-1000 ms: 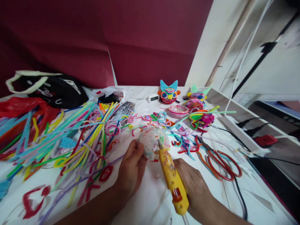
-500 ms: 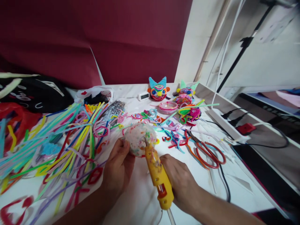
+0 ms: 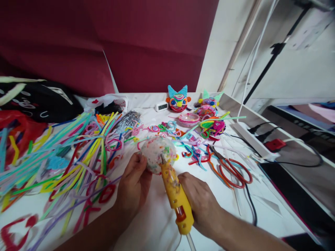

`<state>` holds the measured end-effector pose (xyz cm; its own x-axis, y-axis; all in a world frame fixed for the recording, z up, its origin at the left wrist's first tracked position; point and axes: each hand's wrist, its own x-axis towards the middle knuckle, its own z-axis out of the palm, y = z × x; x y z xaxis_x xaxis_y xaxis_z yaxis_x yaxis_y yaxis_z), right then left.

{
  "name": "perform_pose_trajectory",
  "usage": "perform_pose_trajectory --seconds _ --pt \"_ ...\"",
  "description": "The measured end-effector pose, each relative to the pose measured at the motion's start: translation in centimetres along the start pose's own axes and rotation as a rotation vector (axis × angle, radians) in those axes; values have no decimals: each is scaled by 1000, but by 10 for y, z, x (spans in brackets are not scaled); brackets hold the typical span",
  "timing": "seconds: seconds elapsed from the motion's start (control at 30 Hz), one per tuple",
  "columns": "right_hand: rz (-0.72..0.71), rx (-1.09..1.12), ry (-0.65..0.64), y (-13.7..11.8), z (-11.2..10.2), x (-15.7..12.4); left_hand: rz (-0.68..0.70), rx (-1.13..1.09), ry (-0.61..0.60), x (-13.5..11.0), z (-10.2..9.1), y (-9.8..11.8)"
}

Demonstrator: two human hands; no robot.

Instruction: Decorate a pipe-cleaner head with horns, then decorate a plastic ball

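Note:
Gripped at its left edge by my left hand (image 3: 136, 179) is a whitish, translucent rounded piece (image 3: 154, 150), speckled with coloured fluff. My right hand (image 3: 197, 197) is wrapped round a yellow glue gun (image 3: 176, 198), its body smudged and a clear glue stick coming out of the rear. The metal nozzle points at the speckled surface; whether it touches cannot be made out. Beyond the piece lie bent pipe cleaners (image 3: 196, 151) in several colours. Red-handled scissors (image 3: 232, 170) rest to the right of my right hand.
Bundles of pipe cleaners (image 3: 78, 150) spread over the left side. At the back stand a blue-eared pipe-cleaner figure (image 3: 178, 101), a second green-eared one (image 3: 208, 104), a small digital clock (image 3: 161, 106) and a pink-rimmed clear bowl (image 3: 188, 119). A power strip (image 3: 258, 143) with cables lies at right.
The view has shifted very slightly. Both hands keep their holds, and the nozzle stays at nearly the same spot on the rounded piece.

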<state>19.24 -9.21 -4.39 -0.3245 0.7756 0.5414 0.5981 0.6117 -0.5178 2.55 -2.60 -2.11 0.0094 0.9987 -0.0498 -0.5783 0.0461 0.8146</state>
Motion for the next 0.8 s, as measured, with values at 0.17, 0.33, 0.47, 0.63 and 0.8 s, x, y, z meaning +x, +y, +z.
perform_pose_trajectory --seconds 0.17,0.33,0.47,0.63,0.8 --pt "-9 -16 46 1 0 0 -13 -22 1 0 -2 -1" --pt "-21 -4 31 1 2 -2 -50 -60 3 -1 -1 -2" --pt "-32 -14 69 1 2 -2 -48 -48 2 -2 0 -2" --pt "-61 11 53 2 1 -2 -42 -76 -7 -2 0 -3" --pt "-54 -39 81 3 2 -2 -22 -77 -15 -2 -1 -3"
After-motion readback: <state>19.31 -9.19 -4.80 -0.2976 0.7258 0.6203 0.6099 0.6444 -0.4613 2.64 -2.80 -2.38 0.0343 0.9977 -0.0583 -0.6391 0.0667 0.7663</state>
